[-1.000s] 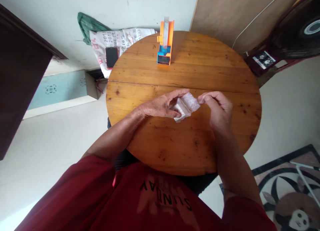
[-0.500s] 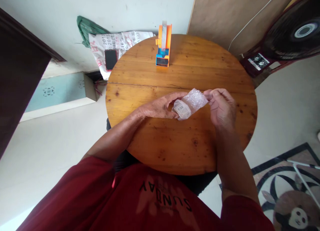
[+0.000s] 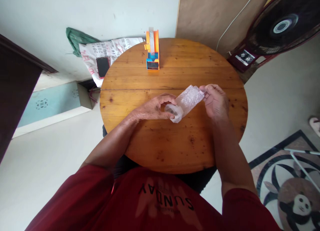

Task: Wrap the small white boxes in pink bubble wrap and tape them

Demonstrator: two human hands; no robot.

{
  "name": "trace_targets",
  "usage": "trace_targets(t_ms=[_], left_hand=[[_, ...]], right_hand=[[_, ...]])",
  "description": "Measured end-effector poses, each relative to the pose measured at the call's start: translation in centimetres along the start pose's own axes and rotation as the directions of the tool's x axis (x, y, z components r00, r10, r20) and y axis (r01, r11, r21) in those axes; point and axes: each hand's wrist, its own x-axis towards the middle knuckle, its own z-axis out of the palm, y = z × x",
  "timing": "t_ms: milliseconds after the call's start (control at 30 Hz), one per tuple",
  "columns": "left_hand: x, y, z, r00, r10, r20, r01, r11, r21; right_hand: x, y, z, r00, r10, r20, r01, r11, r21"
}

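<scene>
A piece of clear bubble wrap (image 3: pixel 190 98) stretches between my two hands above the round wooden table. My left hand (image 3: pixel 157 108) curls its thumb and fingers around the rolled, thicker end, where something small sits wrapped inside; what it is I cannot make out through the layers. At the other end, my right hand (image 3: pixel 215 101) pinches the loose edge of the bubble wrap between thumb and fingertips.
On the far part of the table (image 3: pixel 175 141) stands an orange and blue tape dispenser (image 3: pixel 152 51). A dark phone (image 3: pixel 102 67) lies on a white printed sack (image 3: pixel 86 57) beyond the left edge. A fan (image 3: pixel 282 26) stands at the right.
The wrapped end has turned in my left hand, so its printed label no longer shows clearly. More bubble wrap now spans the gap between the hands. The whole view has shifted slightly.
</scene>
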Motion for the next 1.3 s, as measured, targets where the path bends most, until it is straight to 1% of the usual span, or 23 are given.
trace_targets(t_ms=[133,233,300,400,600,700,833,933,1000,1033,1100,1133,1167,1200,1233,1300], left_hand=[[-0.1,0.5,-0.3,0.999,-0.042,-0.004,0.042,0.999,-0.028],[-0.2,0.7,-0.4,0.995,-0.100,0.011,0.101,0.993,-0.057],[-0.2,0.8,-0.4,0.991,-0.132,0.020,0.133,0.989,-0.063],[-0.2,0.6,-0.2,0.989,-0.147,0.012,0.148,0.987,-0.068],[-0.1,-0.1,0.2,0.985,-0.174,-0.007,0.168,0.960,-0.223],[0.0,-0.3,0.2,0.981,-0.191,-0.021,0.183,0.964,-0.193],[0.3,-0.5,0.5,0.983,-0.183,-0.015,0.179,0.973,-0.144],[0.5,-0.7,0.9,0.975,-0.221,-0.021,0.216,0.967,-0.135],[0.5,-0.9,1.2,0.965,-0.258,-0.043,0.250,0.958,-0.140],[0.6,-1.0,1.3,0.960,-0.274,-0.056,0.264,0.953,-0.146],[0.6,-1.3,1.6,0.952,-0.291,-0.099,0.272,0.948,-0.165],[0.7,-1.4,1.7,0.950,-0.289,-0.123,0.265,0.948,-0.175],[0.7,-1.5,1.9,0.950,-0.279,-0.142,0.251,0.950,-0.188],[0.8,-1.6,2.0,0.952,-0.262,-0.160,0.227,0.951,-0.208],[0.8,-1.7,2.2,0.956,-0.240,-0.171,0.197,0.952,-0.235],[1.0,-1.9,2.5,0.968,-0.184,-0.171,0.130,0.949,-0.288]], right_hand=[[0.5,0.2,-0.2,0.999,0.041,-0.015,-0.040,0.999,0.012],[0.8,0.4,-0.6,0.999,0.036,-0.019,-0.035,0.999,0.013],[0.9,0.5,-0.8,0.999,0.030,-0.023,-0.030,0.999,-0.016],[1.0,0.5,-1.1,0.999,0.053,-0.003,-0.053,0.995,-0.081],[1.1,0.3,-0.9,0.997,0.072,0.035,-0.070,0.996,-0.048],[0.9,0.1,-0.8,0.996,0.079,0.034,-0.076,0.993,-0.093],[0.6,-0.4,-0.7,0.992,0.114,0.046,-0.106,0.984,-0.144],[1.4,-1.0,-0.5,0.988,0.138,0.063,-0.120,0.964,-0.237],[2.1,-1.8,-0.3,0.996,0.092,0.015,-0.079,0.923,-0.377],[2.4,-2.2,-0.2,0.999,0.030,-0.029,-0.040,0.890,-0.454],[2.1,-3.3,0.4,0.984,-0.154,-0.088,0.074,0.806,-0.587],[1.6,-3.9,0.9,0.966,-0.245,-0.079,0.139,0.755,-0.641],[0.7,-4.4,1.6,0.950,-0.310,-0.033,0.205,0.699,-0.685],[-0.4,-4.8,2.4,0.938,-0.345,0.031,0.258,0.638,-0.726],[-1.7,-5.1,3.3,0.935,-0.343,0.092,0.287,0.573,-0.768],[-4.2,-5.0,5.3,0.935,-0.298,0.190,0.313,0.446,-0.839]])
